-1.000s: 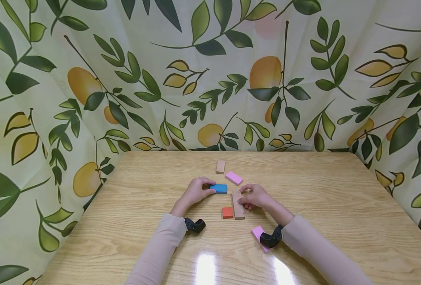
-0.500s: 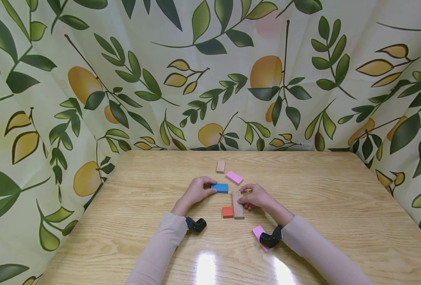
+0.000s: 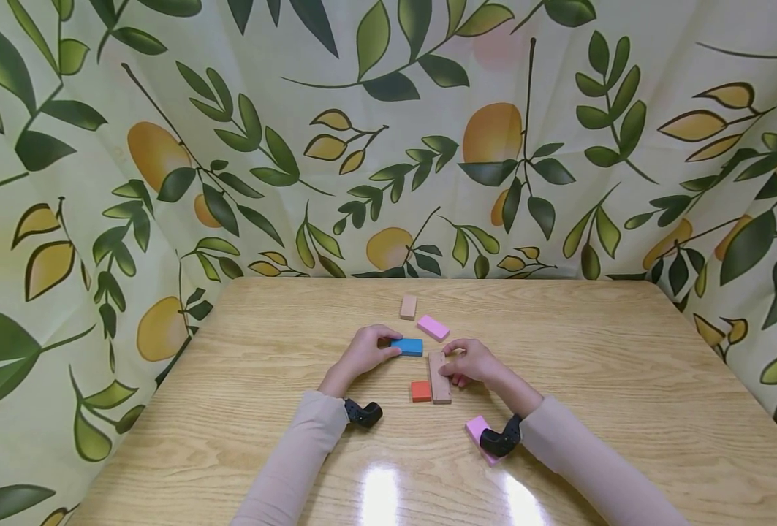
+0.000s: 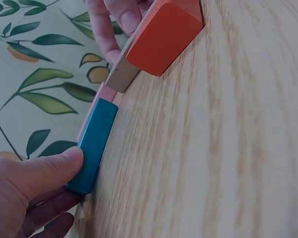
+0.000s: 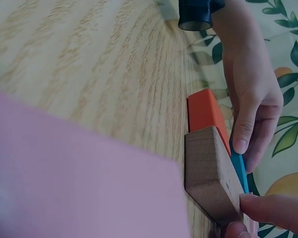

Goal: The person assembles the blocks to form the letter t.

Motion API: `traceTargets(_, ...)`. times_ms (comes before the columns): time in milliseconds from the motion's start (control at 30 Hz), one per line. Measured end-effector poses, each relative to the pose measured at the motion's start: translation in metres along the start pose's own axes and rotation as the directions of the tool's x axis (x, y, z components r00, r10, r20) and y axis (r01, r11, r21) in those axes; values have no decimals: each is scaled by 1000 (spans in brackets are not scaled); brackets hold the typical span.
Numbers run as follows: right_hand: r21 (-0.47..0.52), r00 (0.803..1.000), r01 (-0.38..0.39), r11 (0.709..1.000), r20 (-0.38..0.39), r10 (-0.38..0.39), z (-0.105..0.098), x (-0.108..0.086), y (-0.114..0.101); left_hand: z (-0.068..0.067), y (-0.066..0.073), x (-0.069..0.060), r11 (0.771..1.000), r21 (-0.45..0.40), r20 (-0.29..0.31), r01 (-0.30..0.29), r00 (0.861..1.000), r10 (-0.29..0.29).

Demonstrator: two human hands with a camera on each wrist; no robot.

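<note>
In the head view my left hand [image 3: 370, 349] pinches the left end of a blue block [image 3: 408, 347] lying flat on the table. The left wrist view shows the thumb on the near face of that blue block [image 4: 95, 148]. My right hand [image 3: 474, 363] holds a long wooden block [image 3: 438, 380] near its far end, thumb and finger at its right side. An orange block [image 3: 420, 391] lies against the wooden block's left side. Just beyond the blue block is a pink block [image 3: 433, 328], set at a slant. Some right fingers are hidden under that hand.
A small wooden block [image 3: 408, 307] lies farthest back on the table [image 3: 243, 438]. Another pink block [image 3: 475, 426] sits beneath the right wrist, partly covered by the black wrist device [image 3: 501, 438]. Leaf-patterned cloth [image 3: 263, 183] hangs behind the table and at its sides.
The left hand and the blue block have shifted slightly to the right, closer to the wooden block's far end. The right hand stays in place.
</note>
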State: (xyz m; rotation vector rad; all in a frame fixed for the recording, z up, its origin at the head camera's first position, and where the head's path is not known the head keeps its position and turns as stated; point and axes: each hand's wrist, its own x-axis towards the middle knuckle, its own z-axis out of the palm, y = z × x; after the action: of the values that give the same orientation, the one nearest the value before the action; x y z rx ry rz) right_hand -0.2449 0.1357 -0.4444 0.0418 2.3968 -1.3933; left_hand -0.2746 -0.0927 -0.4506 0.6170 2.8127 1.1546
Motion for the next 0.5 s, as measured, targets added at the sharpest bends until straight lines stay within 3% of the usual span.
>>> traceTargets(500, 15, 1000, -21, 1000, -1, 21, 0, -2, -2, 3, 2, 3, 999, 10, 4, -45, 999, 45)
